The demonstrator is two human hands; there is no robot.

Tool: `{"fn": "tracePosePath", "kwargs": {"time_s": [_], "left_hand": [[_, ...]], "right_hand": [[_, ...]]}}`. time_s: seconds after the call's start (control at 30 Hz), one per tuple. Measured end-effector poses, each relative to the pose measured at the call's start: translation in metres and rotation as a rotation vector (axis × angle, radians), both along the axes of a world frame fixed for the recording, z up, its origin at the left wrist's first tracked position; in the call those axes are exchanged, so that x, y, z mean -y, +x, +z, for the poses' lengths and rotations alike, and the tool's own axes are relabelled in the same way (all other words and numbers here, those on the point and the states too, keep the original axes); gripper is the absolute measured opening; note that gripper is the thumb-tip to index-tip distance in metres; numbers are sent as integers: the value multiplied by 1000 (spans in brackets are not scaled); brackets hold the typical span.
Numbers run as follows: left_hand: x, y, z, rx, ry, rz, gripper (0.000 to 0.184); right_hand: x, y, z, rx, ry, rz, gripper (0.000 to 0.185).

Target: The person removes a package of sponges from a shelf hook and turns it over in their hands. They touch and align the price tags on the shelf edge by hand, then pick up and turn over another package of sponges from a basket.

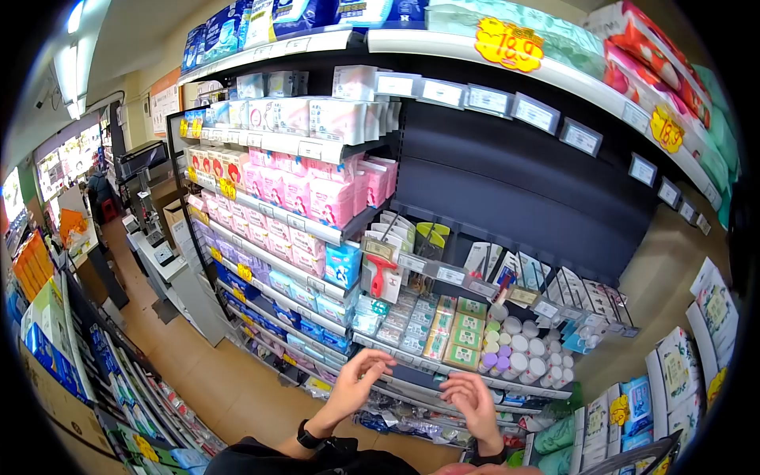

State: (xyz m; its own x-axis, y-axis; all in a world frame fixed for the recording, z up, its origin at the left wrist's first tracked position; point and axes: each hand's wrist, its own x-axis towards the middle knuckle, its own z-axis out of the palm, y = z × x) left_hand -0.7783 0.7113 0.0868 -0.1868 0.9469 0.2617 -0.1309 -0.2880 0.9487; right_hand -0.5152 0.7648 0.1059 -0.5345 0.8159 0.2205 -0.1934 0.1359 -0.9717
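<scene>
My left hand [358,384] is raised before the shelves, fingers loosely curled and apart, with nothing in it. A dark watch [309,434] is on that wrist. To its right, my right hand [473,402] is also raised, fingers bent and spread, holding nothing. Neither hand touches the goods. Beyond them a shelf carries green and tan boxes [465,352], clear packs [418,324] and several round white-lidded containers [518,366]. Above these, a red-handled tool on a card [381,277] hangs from a hook beside other hanging packs [507,267].
Pink packs [331,202] fill shelves at the left, under white packs [336,120]. A top shelf edge [586,85] with yellow price signs [511,43] juts overhead. Tissue packs [677,368] line the right side. An aisle floor [229,372] runs left past a counter [178,277].
</scene>
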Motion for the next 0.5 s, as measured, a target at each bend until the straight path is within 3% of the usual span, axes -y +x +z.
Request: {"fn": "tracePosePath", "kwargs": {"time_s": [0.1,0.17,0.37,0.43,0.5], "left_hand": [[-19,-35,23,-72,104,61,23],[-27,-57,55,-185,180,89,23],[-61,-104,147,-437,483,231,25],[-78,-117,169,-525,553,307,30],[-90,-126,198,-662,693,408,39]], "right_hand": [[-23,-33,34,41,144,-24,41],[-39,-56,67,149,460,-97,41],[-78,-127,161,248,948,-309,44],[-80,-150,197,349,1092,-420,47],[-94,-174,216,278,1222,-498,52]]}}
